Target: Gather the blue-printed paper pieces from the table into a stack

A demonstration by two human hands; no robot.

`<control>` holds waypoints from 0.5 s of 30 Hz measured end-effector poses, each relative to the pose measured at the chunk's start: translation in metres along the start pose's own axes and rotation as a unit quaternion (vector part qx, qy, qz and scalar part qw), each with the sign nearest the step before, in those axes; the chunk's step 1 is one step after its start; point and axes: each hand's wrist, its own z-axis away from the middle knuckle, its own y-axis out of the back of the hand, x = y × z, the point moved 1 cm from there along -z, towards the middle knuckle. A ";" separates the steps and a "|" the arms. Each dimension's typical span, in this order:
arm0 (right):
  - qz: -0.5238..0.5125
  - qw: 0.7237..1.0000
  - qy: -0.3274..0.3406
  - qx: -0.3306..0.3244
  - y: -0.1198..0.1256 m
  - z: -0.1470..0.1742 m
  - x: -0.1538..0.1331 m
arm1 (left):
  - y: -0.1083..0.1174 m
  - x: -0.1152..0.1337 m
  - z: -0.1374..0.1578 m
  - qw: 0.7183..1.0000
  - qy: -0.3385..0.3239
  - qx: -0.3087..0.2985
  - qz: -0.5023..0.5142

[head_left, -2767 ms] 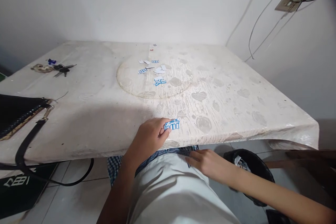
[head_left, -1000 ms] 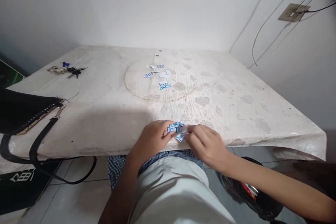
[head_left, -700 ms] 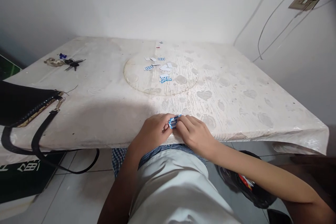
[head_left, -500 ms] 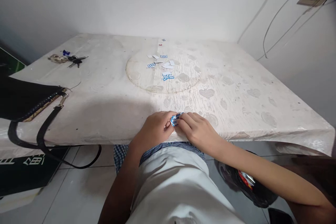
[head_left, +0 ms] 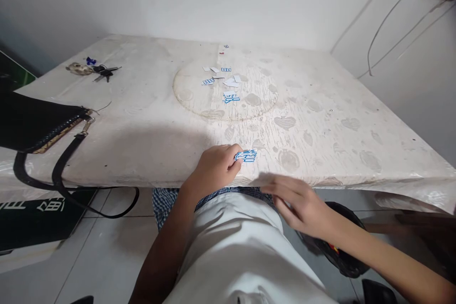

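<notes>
Near the table's front edge my left hand [head_left: 221, 164] is closed around a small bunch of white paper pieces with blue lines [head_left: 246, 156], their ends sticking out to the right of the thumb. My right hand [head_left: 295, 202] is apart from them, off the front edge and lower to the right, slightly blurred, its fingers loosely spread with nothing seen in them. Further back, a scattered group of similar paper pieces [head_left: 231, 98] lies within a ring mark on the tablecloth, some blank white side up, some with blue outlines showing.
The table [head_left: 149, 104] has a pale patterned plastic cover. Keys [head_left: 104, 72] lie at the back left. A black bag [head_left: 39, 121] with a hanging strap sits on the left edge. Below on the right stands a black-lined bin [head_left: 342, 251]. A wall rises behind.
My right hand has let go of the paper pieces and moved right and down toward my body. My left hand still holds the bunch, now showing more of it.
</notes>
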 end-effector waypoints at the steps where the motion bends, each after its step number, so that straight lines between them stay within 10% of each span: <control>1: -0.034 0.996 -0.048 -0.068 -0.004 0.013 0.002 | -0.001 0.000 -0.001 1.000 0.002 -0.002 -0.007; 4: -0.042 0.959 -0.196 -0.201 -0.029 0.048 0.021 | -0.001 0.000 -0.002 1.000 0.001 -0.005 -0.019; 7: -0.189 0.917 -0.307 -0.171 -0.059 0.062 0.054 | -0.001 -0.001 -0.003 1.000 0.006 0.001 -0.021; 15: -0.385 0.847 -0.324 -0.168 -0.086 0.064 0.101 | 0.000 0.000 -0.008 0.999 0.032 -0.016 -0.011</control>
